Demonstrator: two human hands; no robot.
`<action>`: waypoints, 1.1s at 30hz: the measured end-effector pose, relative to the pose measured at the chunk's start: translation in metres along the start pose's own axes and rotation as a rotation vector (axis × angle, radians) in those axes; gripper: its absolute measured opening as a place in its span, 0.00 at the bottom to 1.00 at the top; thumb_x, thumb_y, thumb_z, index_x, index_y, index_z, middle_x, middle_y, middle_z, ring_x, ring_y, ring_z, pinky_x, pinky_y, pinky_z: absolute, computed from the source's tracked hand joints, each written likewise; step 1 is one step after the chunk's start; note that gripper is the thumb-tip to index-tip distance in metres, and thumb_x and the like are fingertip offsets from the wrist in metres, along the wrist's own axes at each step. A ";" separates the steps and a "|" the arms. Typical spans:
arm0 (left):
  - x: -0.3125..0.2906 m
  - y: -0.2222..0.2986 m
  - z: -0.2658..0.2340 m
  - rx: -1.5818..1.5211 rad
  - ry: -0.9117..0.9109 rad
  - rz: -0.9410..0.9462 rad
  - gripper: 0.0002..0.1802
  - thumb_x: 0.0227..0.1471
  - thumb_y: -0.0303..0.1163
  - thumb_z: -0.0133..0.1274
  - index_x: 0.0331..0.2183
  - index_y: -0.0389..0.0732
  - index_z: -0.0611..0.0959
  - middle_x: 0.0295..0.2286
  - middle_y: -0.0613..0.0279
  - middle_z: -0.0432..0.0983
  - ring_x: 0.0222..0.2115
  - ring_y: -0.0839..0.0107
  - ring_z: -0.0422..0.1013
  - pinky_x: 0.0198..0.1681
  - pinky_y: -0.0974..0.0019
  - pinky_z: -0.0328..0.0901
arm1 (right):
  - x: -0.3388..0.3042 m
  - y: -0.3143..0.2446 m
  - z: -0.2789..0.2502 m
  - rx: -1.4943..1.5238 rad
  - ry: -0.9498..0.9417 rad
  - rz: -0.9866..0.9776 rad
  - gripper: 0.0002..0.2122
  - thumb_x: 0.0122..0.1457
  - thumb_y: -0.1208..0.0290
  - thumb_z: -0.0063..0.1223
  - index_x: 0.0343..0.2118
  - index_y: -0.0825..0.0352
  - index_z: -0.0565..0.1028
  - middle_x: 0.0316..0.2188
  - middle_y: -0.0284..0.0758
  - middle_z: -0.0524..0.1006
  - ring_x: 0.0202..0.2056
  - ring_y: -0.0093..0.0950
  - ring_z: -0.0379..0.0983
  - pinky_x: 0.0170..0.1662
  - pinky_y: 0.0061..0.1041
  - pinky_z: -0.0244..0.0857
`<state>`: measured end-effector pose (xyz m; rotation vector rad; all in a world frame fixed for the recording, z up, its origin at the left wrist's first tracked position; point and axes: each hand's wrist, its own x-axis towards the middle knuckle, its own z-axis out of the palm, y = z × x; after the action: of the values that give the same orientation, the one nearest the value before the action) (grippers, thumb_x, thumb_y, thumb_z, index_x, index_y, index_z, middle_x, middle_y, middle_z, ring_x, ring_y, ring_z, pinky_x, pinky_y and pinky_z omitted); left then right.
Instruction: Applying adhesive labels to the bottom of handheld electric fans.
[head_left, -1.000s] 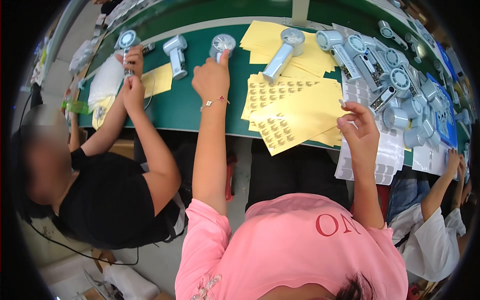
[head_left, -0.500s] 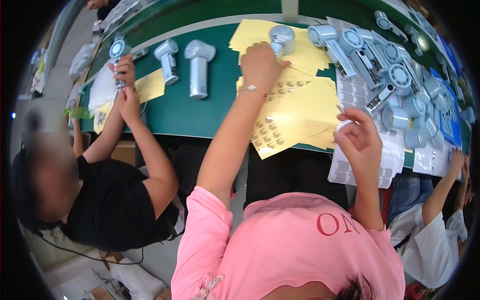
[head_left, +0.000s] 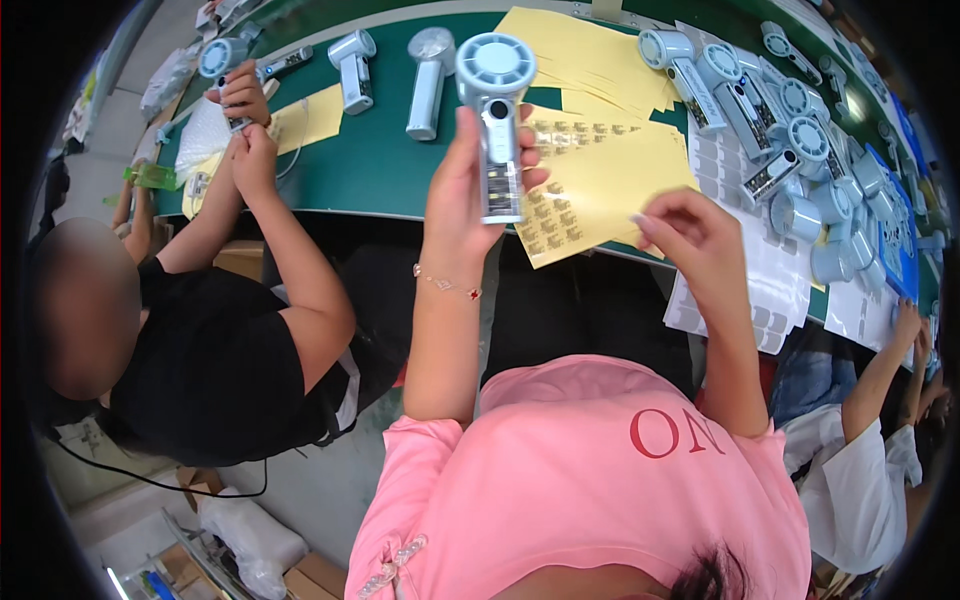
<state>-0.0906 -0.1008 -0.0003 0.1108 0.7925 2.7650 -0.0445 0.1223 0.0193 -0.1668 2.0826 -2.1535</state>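
My left hand (head_left: 462, 195) is wrapped round the handle of a light blue handheld fan (head_left: 497, 75), held upright above the table edge. Its round grille and clear-fronted handle face me. Fingers pinched together, my right hand (head_left: 697, 240) hovers by the edge of a yellow sticker sheet (head_left: 625, 185). A small pale spot shows at its fingertips; whether it is a sticker or a nail I cannot make out. Rows of small dark stickers remain on part of that sheet. More yellow sheets (head_left: 580, 60) lie behind it.
A heap of similar fans (head_left: 808, 140) covers white label sheets (head_left: 735, 265) on the right, beside a blue tray (head_left: 897, 215). Two fans (head_left: 427, 95) (head_left: 354, 75) lie on the green table (head_left: 385, 165) to the left. A co-worker in black (head_left: 235, 380) handles another fan there.
My left hand has taken the fan up off the yellow sheets and brought it nearer, its grille now facing me. The right hand has moved slightly left, its fingers drawn closer together.
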 end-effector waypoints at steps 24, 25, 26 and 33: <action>-0.016 -0.013 -0.008 1.367 0.338 0.074 0.29 0.49 0.49 0.48 0.36 0.28 0.72 0.29 0.41 0.73 0.32 0.51 0.71 0.36 0.60 0.64 | 0.068 0.034 0.044 -0.819 0.002 -0.056 0.06 0.45 0.75 0.56 0.25 0.71 0.74 0.20 0.30 0.71 0.22 0.17 0.66 0.27 0.17 0.61; -0.016 -0.013 -0.007 1.431 0.341 0.095 0.29 0.49 0.49 0.48 0.36 0.27 0.71 0.29 0.40 0.73 0.33 0.50 0.70 0.36 0.60 0.64 | 0.063 0.033 0.041 -0.749 -0.025 -0.137 0.05 0.46 0.76 0.56 0.25 0.71 0.73 0.21 0.29 0.71 0.23 0.16 0.65 0.27 0.16 0.61; -0.017 -0.013 -0.006 1.498 0.352 0.120 0.30 0.49 0.49 0.48 0.36 0.27 0.71 0.30 0.39 0.73 0.33 0.49 0.70 0.36 0.60 0.64 | 0.058 0.032 0.040 -0.676 -0.058 -0.221 0.05 0.46 0.77 0.56 0.25 0.71 0.73 0.22 0.29 0.70 0.23 0.16 0.65 0.26 0.16 0.60; -0.008 -0.008 -0.014 1.357 0.368 0.108 0.30 0.49 0.50 0.48 0.36 0.27 0.71 0.27 0.46 0.74 0.28 0.58 0.72 0.34 0.62 0.65 | 0.004 0.003 0.002 0.005 0.013 0.097 0.05 0.50 0.76 0.55 0.27 0.71 0.72 0.24 0.29 0.70 0.22 0.15 0.64 0.23 0.12 0.56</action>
<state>-0.0835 -0.1040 -0.0165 -0.1169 2.6115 1.8037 -0.0483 0.1196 0.0160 -0.0506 2.0478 -2.1088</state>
